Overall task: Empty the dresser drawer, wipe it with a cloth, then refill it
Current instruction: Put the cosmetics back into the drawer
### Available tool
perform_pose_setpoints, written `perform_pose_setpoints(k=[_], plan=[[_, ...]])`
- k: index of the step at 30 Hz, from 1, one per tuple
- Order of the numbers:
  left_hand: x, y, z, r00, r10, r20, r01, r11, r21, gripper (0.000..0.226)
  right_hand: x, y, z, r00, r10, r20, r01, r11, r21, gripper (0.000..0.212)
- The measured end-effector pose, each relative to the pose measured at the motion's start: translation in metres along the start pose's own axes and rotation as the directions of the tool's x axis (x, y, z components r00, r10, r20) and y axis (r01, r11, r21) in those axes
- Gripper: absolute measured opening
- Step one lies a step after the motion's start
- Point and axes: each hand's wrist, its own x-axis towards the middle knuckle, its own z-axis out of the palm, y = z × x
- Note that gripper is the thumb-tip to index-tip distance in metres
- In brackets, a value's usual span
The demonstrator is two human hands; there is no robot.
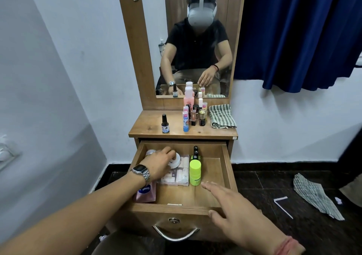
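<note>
The left hand point(159, 163) curls over the white jar point(176, 161) at the drawer's point(227, 168) ten o'clock; grip its sides firmly before lifting. The right hand point(235, 213), flat and empty, could take the green bottle point(195, 173).

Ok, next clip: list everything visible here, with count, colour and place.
drawer: one, wooden, pulled open
green bottle: one, lying in drawer
white jar: one, in drawer, under left fingers
pink tube: one, drawer's left front
small bottles: a cluster, mixed colours, on dresser top
dark bottle: one, standing apart, dresser top
striped cloth: one, folded, dresser top right
second cloth: one, on floor
left hand: on the jar
right hand: open, above drawer front
</note>
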Motion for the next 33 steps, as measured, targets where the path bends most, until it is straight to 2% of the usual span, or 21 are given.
perform_pose_setpoints(k=[7,15,18,21,24,27,29,33], plan=[[-0.014,0.013,-0.028,0.982,0.131,-0.135,-0.118,0.988,0.097,0.018,0.001,0.0,0.002,1.0,-0.019,-0.005,0.018,0.999,-0.034,0.062],[-0.013,0.028,-0.076,0.931,0.172,-0.323,-0.176,0.984,0.017,0.011,0.0,-0.005,0.0,0.999,-0.024,-0.026,0.023,0.999,-0.039,0.061],[-0.007,0.024,-0.094,0.902,0.136,-0.41,-0.17,0.984,-0.049,0.009,0.0,-0.005,-0.002,0.999,-0.017,-0.036,0.015,0.999,-0.048,0.062],[0.005,0.011,-0.103,0.849,-0.004,-0.529,-0.112,0.976,-0.188,0.014,0.001,-0.005,-0.002,0.999,-0.023,-0.038,0.021,0.998,-0.055,0.061],[0.024,-0.007,-0.104,0.858,-0.215,-0.466,0.091,0.958,-0.273,0.046,0.002,-0.004,0.0,0.999,-0.024,-0.036,0.023,0.999,-0.049,0.062],[0.041,-0.016,-0.099,0.898,-0.295,-0.327,0.198,0.934,-0.299,0.061,0.003,-0.003,0.002,1.0,-0.016,-0.021,0.014,0.998,-0.063,0.063],[0.049,-0.019,-0.095,0.909,-0.303,-0.287,0.213,0.928,-0.305,0.056,0.003,-0.001,0.002,1.0,-0.018,-0.026,0.016,0.997,-0.073,0.063],[0.054,-0.023,-0.086,0.897,-0.346,-0.277,0.233,0.9,-0.369,0.029,0.003,0.0,0.0,0.999,-0.039,-0.031,0.036,0.995,-0.088,0.062]])
